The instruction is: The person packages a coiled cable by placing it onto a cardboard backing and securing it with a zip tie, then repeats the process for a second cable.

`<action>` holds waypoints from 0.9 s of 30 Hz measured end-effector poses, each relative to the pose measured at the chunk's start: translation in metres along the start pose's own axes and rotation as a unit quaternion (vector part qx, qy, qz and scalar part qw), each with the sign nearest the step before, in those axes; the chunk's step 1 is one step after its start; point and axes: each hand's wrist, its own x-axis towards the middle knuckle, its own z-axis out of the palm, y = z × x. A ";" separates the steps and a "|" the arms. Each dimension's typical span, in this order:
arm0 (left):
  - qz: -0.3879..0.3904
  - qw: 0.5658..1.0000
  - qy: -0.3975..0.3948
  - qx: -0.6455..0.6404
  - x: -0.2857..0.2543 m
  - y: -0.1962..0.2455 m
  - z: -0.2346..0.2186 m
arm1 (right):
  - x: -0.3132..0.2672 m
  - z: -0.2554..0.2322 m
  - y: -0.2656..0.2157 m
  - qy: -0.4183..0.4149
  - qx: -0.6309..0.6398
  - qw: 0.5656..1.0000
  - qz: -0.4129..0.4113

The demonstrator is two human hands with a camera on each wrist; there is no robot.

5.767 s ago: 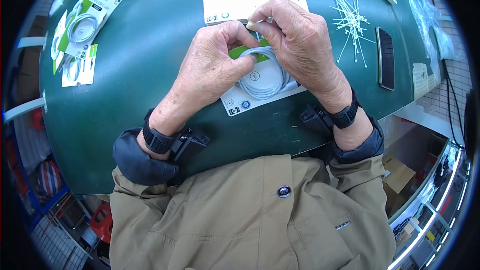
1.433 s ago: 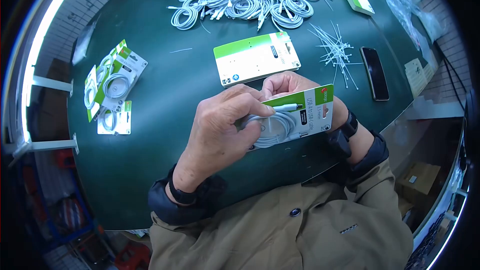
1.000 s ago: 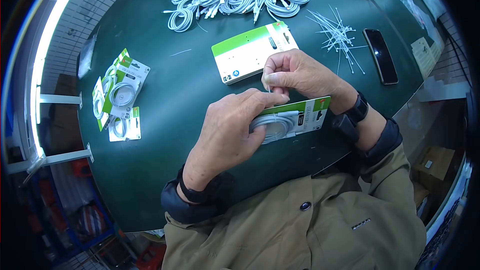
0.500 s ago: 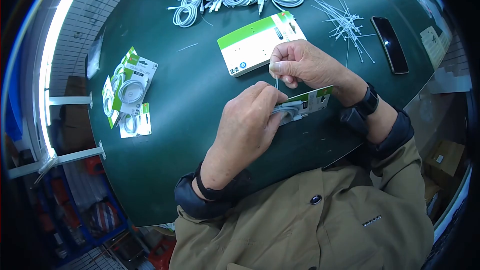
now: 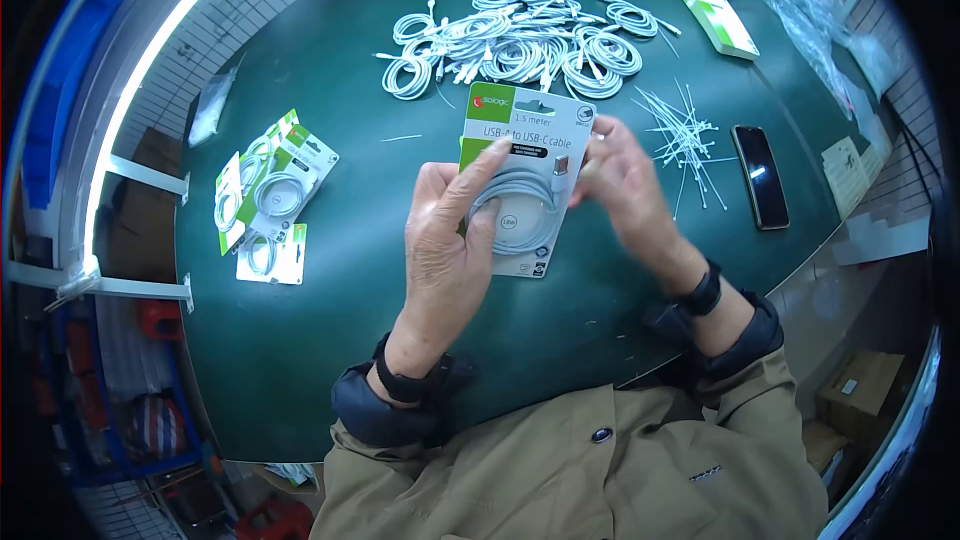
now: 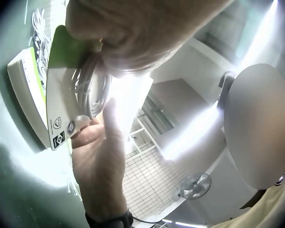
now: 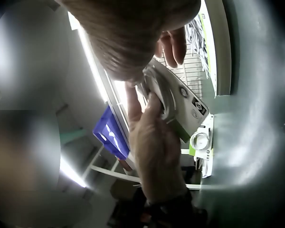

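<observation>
Upright in the head view is a green-and-white cable card (image 5: 570, 118) with a coiled white cable (image 5: 547, 230) on its front. My left hand (image 5: 445, 250) grips it by the left side, index finger and thumb across the front. Blurred in the head view, my right hand (image 5: 635, 205) is at the card's right edge; whether it touches cannot be told. The right wrist view has loosely bent fingers of my right hand (image 7: 133, 33) beyond the card (image 7: 183, 102), and my left thumb on the coil. In the left wrist view, my right thumb stands straight beside the coil (image 6: 92, 88).
Many coiled cables (image 5: 515, 52) lie in a heap at the back. Loose white ties (image 5: 688, 135) and a phone (image 5: 762, 180) lie on the right, carded cables (image 5: 278, 195) on the left. Stacked cards (image 5: 722, 25) stand back right; another stack (image 6: 28, 95) shows in the left wrist view.
The held card has turned from a tilted, nearly edge-on position to face the head camera, upright. My right hand has moved from above the card to its right edge.
</observation>
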 end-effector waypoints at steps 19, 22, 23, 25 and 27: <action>0.051 0.996 0.057 0.035 0.005 -0.020 0.031 | -0.012 0.024 0.002 0.025 -0.387 0.874 -0.292; 0.055 0.995 0.068 0.048 0.004 -0.024 0.034 | -0.012 0.025 0.004 0.023 -0.401 0.877 -0.263; 0.054 0.995 0.071 0.052 0.003 -0.025 0.035 | -0.013 0.025 0.003 0.028 -0.401 0.878 -0.260; 0.057 0.994 0.065 0.065 0.001 -0.026 0.034 | -0.014 0.026 0.004 0.033 -0.402 0.880 -0.252; 0.063 0.994 0.069 0.064 0.003 -0.026 0.036 | -0.015 0.021 0.002 0.033 -0.413 0.876 -0.249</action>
